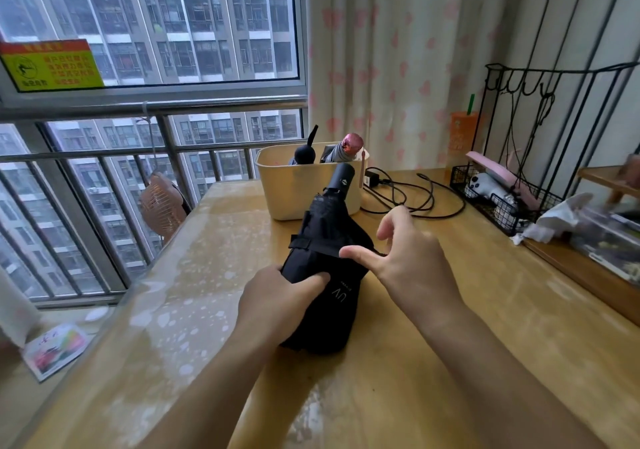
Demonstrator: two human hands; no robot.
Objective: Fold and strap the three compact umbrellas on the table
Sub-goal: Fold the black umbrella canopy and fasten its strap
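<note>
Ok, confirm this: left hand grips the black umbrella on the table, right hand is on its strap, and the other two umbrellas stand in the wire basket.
Not the wire basket: the head view shows the black-knobbed umbrella and the pink-topped umbrella standing in the cream bin. The rest holds.

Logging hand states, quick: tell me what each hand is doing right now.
Left hand: grips the black umbrella by its folded canopy.
Right hand: thumb on the strap; whether it pinches cannot be told.

black umbrella (325, 268), cream bin (294, 189)
</note>
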